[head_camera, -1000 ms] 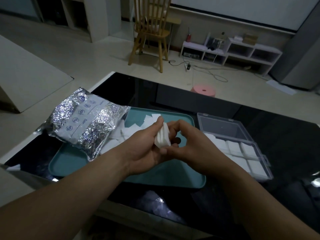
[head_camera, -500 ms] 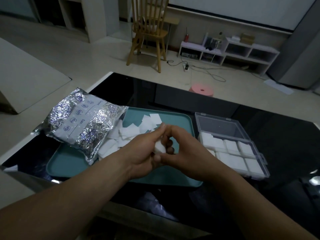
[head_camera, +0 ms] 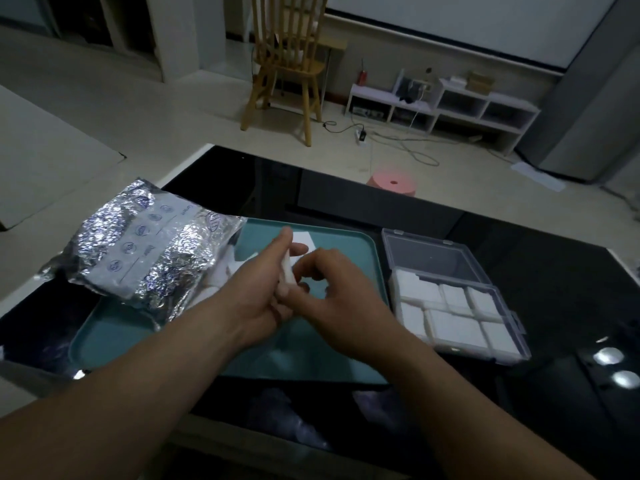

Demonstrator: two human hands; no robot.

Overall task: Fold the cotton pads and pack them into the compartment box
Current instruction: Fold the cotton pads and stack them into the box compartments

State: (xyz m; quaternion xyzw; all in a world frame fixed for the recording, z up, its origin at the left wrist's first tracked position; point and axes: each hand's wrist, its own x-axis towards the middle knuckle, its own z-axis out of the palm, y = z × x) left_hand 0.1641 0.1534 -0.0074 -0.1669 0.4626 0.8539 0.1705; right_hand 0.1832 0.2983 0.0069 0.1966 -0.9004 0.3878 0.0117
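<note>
Over the teal tray (head_camera: 346, 362) my left hand (head_camera: 256, 299) and my right hand (head_camera: 332, 292) meet and pinch one folded white cotton pad (head_camera: 288, 271) between their fingertips. Loose white pads (head_camera: 239, 261) lie on the tray behind my hands, partly hidden by them. A clear compartment box (head_camera: 450, 306) stands open to the right of the tray. Folded pads fill its front compartments, and the long compartment at its back holds none.
A crinkled silver foil bag (head_camera: 145, 251) lies across the tray's left end. The table is black glass (head_camera: 554, 278) with a white edge. On the floor beyond stand a wooden chair (head_camera: 287, 64), a pink stool (head_camera: 393, 181) and a low white shelf (head_camera: 443, 105).
The pad was upright between my fingers a second ago. It is now pressed flatter and thinner between both hands. The view has dipped slightly.
</note>
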